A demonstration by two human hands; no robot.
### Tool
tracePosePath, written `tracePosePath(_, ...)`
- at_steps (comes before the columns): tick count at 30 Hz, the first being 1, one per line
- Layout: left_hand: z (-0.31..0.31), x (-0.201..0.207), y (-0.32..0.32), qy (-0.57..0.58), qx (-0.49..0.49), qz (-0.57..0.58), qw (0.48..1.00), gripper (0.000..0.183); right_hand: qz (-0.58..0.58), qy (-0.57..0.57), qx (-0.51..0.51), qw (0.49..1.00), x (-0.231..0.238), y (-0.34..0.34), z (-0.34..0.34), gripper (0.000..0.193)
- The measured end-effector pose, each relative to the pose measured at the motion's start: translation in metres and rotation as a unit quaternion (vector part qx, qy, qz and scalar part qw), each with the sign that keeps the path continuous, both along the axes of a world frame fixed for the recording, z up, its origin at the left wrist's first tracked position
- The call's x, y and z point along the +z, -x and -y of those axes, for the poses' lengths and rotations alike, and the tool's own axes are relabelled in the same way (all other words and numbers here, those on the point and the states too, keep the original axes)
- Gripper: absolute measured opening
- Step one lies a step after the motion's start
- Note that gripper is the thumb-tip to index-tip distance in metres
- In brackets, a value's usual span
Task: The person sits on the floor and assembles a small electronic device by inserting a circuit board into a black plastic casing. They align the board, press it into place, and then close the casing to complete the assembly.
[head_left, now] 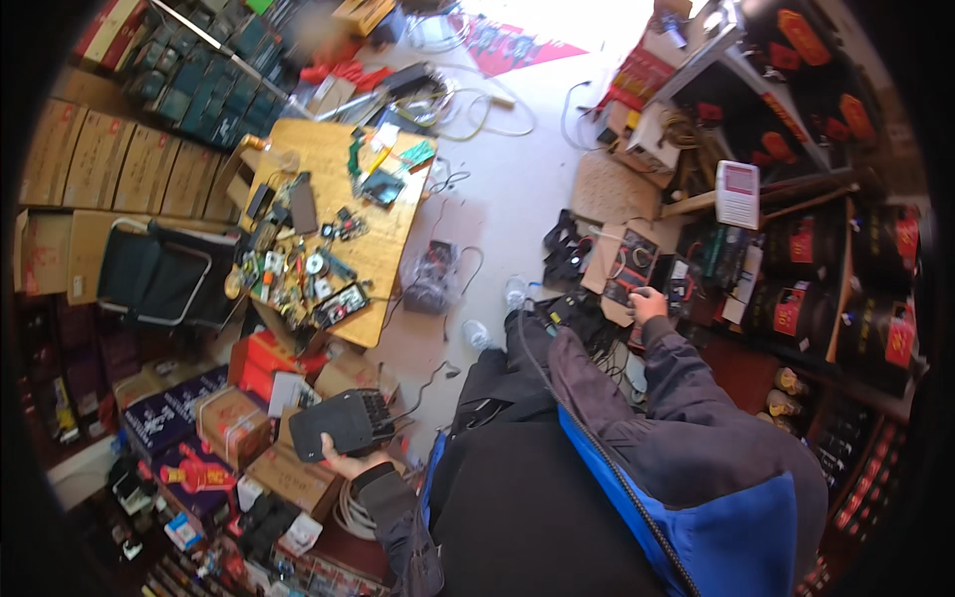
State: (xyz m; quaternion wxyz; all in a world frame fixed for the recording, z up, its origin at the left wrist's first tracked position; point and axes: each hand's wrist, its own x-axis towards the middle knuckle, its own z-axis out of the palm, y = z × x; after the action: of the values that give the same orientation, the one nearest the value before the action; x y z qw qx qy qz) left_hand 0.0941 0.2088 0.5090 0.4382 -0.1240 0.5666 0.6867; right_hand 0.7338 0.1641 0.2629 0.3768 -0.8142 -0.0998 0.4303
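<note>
My left hand grips the near edge of a black box-shaped device with a ribbed end, held over the cardboard boxes at the lower left. A dark cord with a plug at its end runs out beside the device. Away to the right, my right hand is closed, its fingers curled at the edge of an open cardboard box. Red and black items with a pale lead lie in that box. What sits between the right fingers is too small to make out.
A wooden table covered with tools, parts and circuit boards stands ahead on the left. Near it are a black chair and a bagged dark item on the floor. Shelves of dark boxes line the right; cables lie on the floor ahead.
</note>
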Motion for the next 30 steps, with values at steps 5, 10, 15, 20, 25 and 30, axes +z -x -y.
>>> tracePosePath(5,-0.01,0.01,-0.032,0.025,-0.02,-0.04,0.999,0.069,0.012,0.086,0.008,0.996,-0.002,-0.014,0.019,0.023)
tracePosePath(10,-0.014,0.008,-0.06,0.01,-0.052,-0.04,0.998,0.065,-0.007,0.103,-0.006,0.995,-0.026,-0.032,0.02,0.021)
tracePosePath(15,-0.016,0.003,-0.078,0.009,-0.07,-0.023,0.997,0.065,0.042,0.077,0.053,0.995,-0.023,-0.055,-0.007,0.024)
tracePosePath(20,-0.018,0.001,-0.082,-0.011,-0.033,-0.02,0.999,0.055,0.047,0.052,0.056,0.996,-0.013,-0.068,-0.033,0.024)
tracePosePath(25,-0.003,-0.003,-0.065,-0.016,-0.013,0.009,1.0,0.055,0.059,0.043,0.047,0.996,-0.011,-0.063,-0.028,0.022)
tracePosePath(30,0.033,-0.014,-0.023,-0.045,0.002,0.028,0.999,0.051,0.072,0.044,0.067,0.994,-0.002,-0.029,-0.008,0.021)
